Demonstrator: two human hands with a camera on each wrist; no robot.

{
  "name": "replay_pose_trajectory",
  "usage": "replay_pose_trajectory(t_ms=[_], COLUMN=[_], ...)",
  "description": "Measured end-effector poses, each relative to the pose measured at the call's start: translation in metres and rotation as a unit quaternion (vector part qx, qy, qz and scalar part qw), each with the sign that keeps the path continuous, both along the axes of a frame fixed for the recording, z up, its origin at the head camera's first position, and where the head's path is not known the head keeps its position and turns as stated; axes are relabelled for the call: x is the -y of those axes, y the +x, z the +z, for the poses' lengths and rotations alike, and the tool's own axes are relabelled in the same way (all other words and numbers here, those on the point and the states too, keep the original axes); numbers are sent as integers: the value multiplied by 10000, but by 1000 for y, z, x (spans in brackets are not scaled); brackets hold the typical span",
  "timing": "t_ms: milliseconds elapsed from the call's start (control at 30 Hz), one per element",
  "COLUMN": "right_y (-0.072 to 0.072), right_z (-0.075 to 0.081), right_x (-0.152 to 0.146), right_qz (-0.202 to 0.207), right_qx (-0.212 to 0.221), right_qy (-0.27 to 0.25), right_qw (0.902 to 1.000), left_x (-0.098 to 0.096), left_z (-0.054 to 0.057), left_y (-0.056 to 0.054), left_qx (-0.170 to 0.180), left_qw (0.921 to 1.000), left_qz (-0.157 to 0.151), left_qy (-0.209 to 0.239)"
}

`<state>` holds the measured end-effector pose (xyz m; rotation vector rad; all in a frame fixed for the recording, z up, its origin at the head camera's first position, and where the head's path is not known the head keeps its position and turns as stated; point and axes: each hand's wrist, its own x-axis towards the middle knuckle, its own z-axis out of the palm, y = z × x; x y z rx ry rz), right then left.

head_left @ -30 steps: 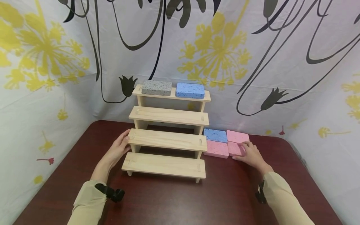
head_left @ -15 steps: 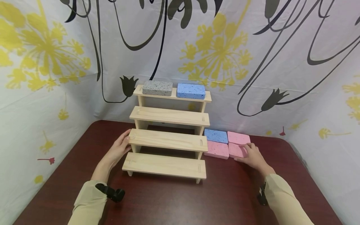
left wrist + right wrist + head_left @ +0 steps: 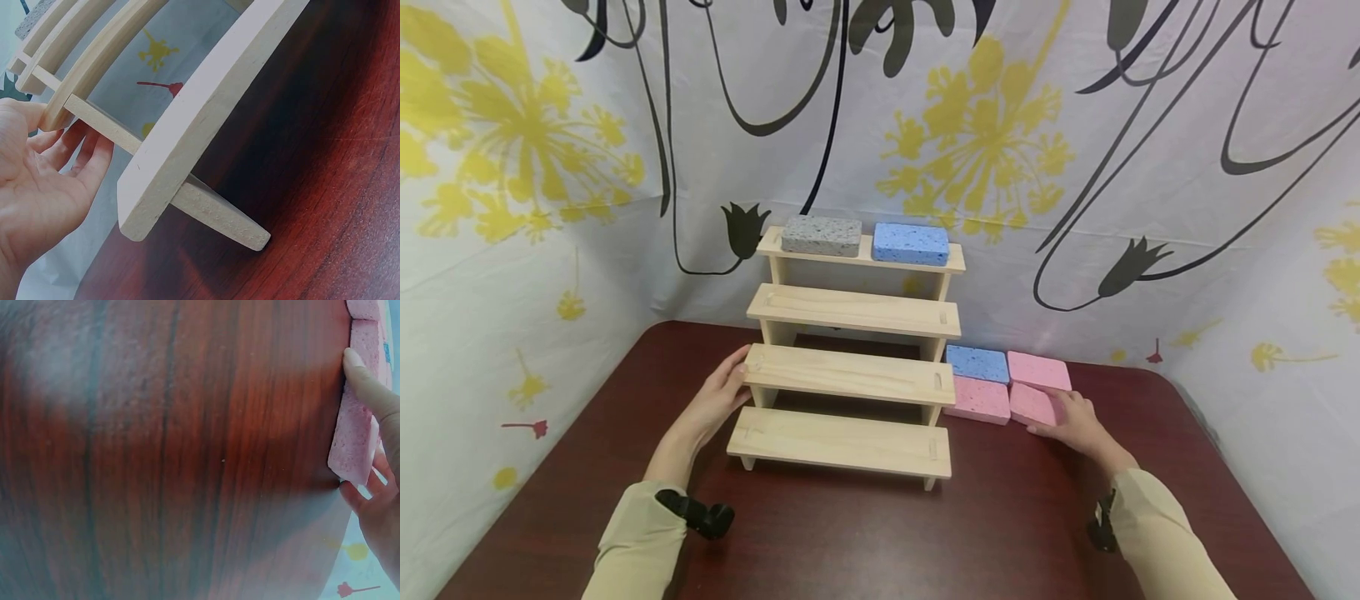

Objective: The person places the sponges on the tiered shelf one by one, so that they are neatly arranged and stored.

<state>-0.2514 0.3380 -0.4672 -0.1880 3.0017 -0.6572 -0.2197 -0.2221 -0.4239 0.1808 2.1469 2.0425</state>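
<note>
From where I stand, the right hand (image 3: 1078, 423) has its grip closed across the right end of the front right pink sponge (image 3: 1032, 404), pinching it with the thumb along the near edge and the fingers toward the outer end. That is likely because this end is free: the front left pink sponge (image 3: 981, 400) sits close against the other end, and the back pink sponge (image 3: 1037, 371) lies just behind. The low blue sponge (image 3: 977, 364) completes the block of four. I can't tell whether the pinched sponge has left the tabletop (image 3: 850, 533).

The left hand (image 3: 718, 390) holds the wooden stand (image 3: 850, 375) at the left end of its second shelf up, thumb against the shelf end and fingers bent behind, probably to steady it. On the top shelf, the gray sponge (image 3: 822, 235) and the high blue sponge (image 3: 911, 243) lie flat, side by side with a small gap. The pinched sponge lies inside the right grip, to the right of the stand and well apart from the left hand.
</note>
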Motion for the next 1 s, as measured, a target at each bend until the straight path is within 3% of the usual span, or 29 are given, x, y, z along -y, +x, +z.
replay_pose_trajectory(t_ms=[533, 1000], right_y=[4, 7], right_z=[9, 32], right_x=[-5, 4], right_qz=[-47, 101], right_qx=[27, -125], right_qy=[-18, -150], right_qw=[10000, 9998], left_x=[0, -1], left_z=[-4, -2], left_y=[-1, -1], left_qx=[-24, 41], left_qw=[10000, 9999], left_qz=[21, 70], left_qy=[-24, -72])
